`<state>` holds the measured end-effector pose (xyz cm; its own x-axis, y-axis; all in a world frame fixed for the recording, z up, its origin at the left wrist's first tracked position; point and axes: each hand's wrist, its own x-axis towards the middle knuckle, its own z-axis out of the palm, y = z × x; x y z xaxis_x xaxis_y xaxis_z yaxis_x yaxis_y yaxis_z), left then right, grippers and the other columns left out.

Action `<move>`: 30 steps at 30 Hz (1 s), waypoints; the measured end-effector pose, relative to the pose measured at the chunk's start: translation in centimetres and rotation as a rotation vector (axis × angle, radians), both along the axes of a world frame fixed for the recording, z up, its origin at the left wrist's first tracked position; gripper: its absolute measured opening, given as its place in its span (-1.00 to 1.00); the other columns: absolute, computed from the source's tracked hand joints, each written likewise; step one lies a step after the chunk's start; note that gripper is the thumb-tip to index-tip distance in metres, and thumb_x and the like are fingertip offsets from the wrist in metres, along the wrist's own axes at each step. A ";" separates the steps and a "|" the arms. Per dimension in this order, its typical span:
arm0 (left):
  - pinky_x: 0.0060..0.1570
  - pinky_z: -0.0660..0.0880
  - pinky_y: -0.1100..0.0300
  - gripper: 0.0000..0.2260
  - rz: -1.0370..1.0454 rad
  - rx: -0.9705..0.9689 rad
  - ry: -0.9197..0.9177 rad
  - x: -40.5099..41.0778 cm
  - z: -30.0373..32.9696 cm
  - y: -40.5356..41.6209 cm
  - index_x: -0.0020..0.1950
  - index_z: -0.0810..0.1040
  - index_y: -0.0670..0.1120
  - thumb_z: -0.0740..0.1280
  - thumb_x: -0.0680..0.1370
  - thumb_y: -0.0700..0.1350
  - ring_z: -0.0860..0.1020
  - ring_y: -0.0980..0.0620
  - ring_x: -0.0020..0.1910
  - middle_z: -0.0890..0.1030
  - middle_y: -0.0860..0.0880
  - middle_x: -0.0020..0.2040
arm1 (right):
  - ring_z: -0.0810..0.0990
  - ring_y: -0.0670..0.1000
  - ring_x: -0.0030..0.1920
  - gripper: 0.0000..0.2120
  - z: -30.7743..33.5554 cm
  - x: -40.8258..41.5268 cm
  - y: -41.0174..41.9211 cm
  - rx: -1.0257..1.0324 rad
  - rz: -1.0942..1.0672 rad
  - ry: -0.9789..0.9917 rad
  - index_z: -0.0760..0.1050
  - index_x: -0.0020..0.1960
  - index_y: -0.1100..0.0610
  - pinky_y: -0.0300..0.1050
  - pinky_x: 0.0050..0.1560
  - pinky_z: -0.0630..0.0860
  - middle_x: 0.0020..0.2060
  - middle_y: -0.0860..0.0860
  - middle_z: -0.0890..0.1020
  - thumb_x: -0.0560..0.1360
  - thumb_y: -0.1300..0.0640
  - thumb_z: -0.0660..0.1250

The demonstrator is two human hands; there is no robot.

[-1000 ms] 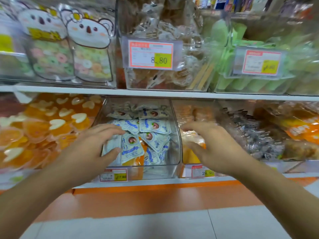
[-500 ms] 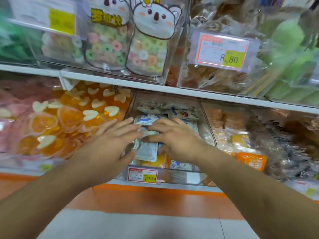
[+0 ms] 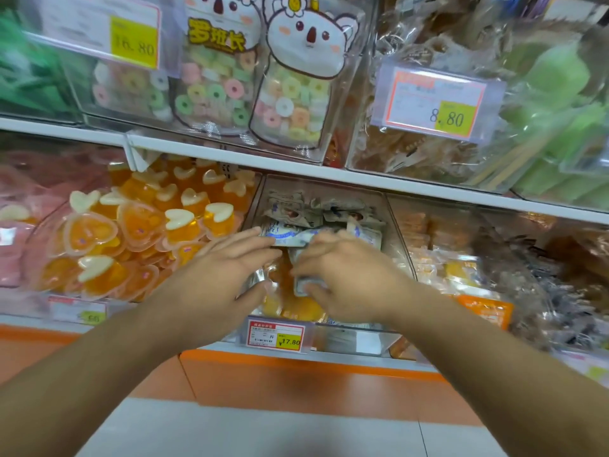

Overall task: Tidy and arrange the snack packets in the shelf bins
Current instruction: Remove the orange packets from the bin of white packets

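My left hand (image 3: 214, 275) lies flat and relaxed on white-and-blue snack packets (image 3: 283, 235) in the clear plastic bin (image 3: 392, 225); my right hand (image 3: 346, 275) pinches one, heart-shaped orange jelly cups (image 3: 138, 225) alongside.

Ahead of you, a white shelf board (image 3: 329, 171) runs across between the upper and lower rows. Clipped to the upper row are two price tags: a 16.80 tag (image 3: 133, 42) at the left and an 8.80 tag (image 3: 449, 115) at the right. A third, the 17.80 tag (image 3: 276, 336), hangs on the front of the lower row. Below it you see an orange base panel (image 3: 296, 380), and under that the pale grey floor (image 3: 263, 433) with one thin tile seam.
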<state>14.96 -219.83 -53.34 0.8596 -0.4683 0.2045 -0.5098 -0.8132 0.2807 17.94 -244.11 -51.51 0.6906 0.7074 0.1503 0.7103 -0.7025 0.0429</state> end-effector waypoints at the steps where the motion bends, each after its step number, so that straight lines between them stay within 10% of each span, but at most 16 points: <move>1: 0.45 -0.27 0.39 -0.52 0.009 -0.008 0.004 0.0 0.0 0.1 0.61 0.25 0.19 0.16 0.68 0.15 -0.10 0.31 0.61 0.16 0.27 0.62 | 0.56 0.01 0.26 -0.72 -1.0 0.0 0.6 0.031 0.028 0.065 0.66 0.25 -0.06 0.04 0.25 0.42 0.16 -0.11 0.69 0.55 -0.01 0.39; 10: 0.56 -0.08 0.25 -0.52 0.018 -0.029 0.016 0.0 -0.3 0.5 0.61 0.25 0.18 0.16 0.68 0.17 -0.06 0.31 0.61 0.23 0.27 0.60 | 0.45 -0.01 0.28 -0.49 -2.5 2.3 0.2 -0.136 -0.066 0.048 0.54 0.39 -0.16 -0.01 0.21 0.29 0.22 -0.19 0.59 0.48 -0.26 0.45; 16: 0.61 0.01 0.14 -0.53 0.040 -0.066 0.020 0.1 -0.3 0.2 0.59 0.31 0.16 0.19 0.67 0.15 -0.01 0.29 0.62 0.28 0.25 0.59 | 0.31 0.00 0.19 -0.14 -2.3 2.7 1.5 -0.146 -0.089 0.223 0.27 0.59 -0.25 -0.06 0.19 0.18 0.37 -0.34 0.45 0.39 -0.04 0.58; 30: 0.53 -0.02 0.26 -0.59 0.046 -0.115 0.015 -0.3 0.4 -0.3 0.50 0.43 0.17 0.25 0.64 0.13 0.06 0.31 0.59 0.37 0.26 0.53 | 0.28 -0.02 0.09 -0.63 -1.1 2.4 0.8 0.025 -0.166 0.207 0.68 0.00 -0.08 -0.01 0.12 0.18 -0.08 -0.21 0.58 0.25 -0.09 0.68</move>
<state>14.67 -220.09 -52.95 0.8830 -0.4024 0.2415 -0.4677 -0.7975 0.3812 20.35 -243.28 -52.62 0.8148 0.5797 0.0095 0.5770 -0.8092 -0.1104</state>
